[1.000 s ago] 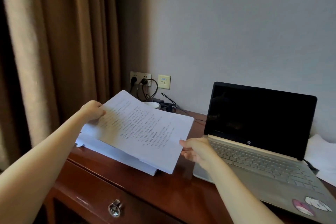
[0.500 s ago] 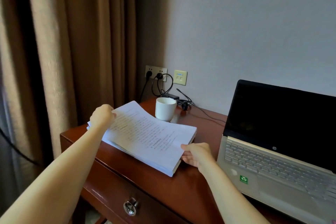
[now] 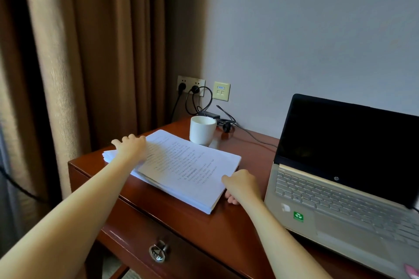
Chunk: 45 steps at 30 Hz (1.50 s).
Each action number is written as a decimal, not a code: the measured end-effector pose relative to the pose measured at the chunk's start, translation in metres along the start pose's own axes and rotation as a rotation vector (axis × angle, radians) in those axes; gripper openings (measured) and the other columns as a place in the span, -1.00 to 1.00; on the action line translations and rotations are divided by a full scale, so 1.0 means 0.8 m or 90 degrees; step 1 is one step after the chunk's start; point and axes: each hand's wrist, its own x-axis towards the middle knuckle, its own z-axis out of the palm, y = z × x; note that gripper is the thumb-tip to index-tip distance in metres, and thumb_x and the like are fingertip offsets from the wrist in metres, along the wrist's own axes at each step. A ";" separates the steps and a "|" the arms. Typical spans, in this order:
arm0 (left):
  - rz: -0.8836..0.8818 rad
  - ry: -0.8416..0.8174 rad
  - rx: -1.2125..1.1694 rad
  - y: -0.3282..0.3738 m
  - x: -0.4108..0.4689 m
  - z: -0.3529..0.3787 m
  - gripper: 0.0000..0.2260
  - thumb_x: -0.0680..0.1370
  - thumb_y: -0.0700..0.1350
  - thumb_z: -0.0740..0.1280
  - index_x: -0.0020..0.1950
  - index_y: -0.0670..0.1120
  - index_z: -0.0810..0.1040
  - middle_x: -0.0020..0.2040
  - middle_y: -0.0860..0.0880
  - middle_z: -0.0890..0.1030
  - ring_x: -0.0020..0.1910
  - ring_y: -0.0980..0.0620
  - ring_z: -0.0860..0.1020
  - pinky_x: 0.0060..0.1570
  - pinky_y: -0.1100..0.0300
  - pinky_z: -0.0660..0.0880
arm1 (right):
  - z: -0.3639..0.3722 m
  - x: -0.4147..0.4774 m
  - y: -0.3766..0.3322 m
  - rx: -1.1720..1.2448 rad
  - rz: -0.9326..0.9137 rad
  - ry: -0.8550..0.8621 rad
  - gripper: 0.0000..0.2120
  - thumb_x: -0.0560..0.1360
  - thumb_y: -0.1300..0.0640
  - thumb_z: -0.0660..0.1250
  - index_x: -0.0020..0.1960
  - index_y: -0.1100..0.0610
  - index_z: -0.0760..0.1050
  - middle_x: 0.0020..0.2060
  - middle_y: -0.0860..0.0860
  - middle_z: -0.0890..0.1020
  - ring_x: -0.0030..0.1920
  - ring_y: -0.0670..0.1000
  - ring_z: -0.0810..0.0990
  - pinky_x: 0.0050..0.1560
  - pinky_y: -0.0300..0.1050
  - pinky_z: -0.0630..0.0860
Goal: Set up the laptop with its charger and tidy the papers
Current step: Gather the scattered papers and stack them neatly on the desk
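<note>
papers (image 3: 181, 165) stacked on worktop (image 3: 226, 229) left of laptop (image 3: 340, 183). left hand (image 3: 131, 147) flat, released on top; right hand (image 3: 241, 184) gripping stack's right edge. risk: shove knocks mug (image 3: 202, 130) behind, sheets fan.

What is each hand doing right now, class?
Left hand: open, fingers spread, flat on the papers.
Right hand: loosely curled against the papers' right edge; whether it grips them cannot be told.

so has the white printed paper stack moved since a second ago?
Yes. The white printed paper stack came down from tilted in the air to flat on the brown wooden desk.
</note>
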 end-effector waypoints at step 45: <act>0.736 -0.032 -0.183 0.445 -0.309 -0.157 -0.54 0.56 -0.19 0.17 0.47 -0.03 0.24 0.39 -0.17 0.32 0.34 -0.20 0.32 0.29 -0.04 0.27 | -0.355 -0.113 0.237 -0.260 0.128 0.283 -0.60 0.54 0.10 0.22 0.37 0.06 0.37 0.34 0.07 0.45 0.31 0.14 0.41 0.25 -0.07 0.38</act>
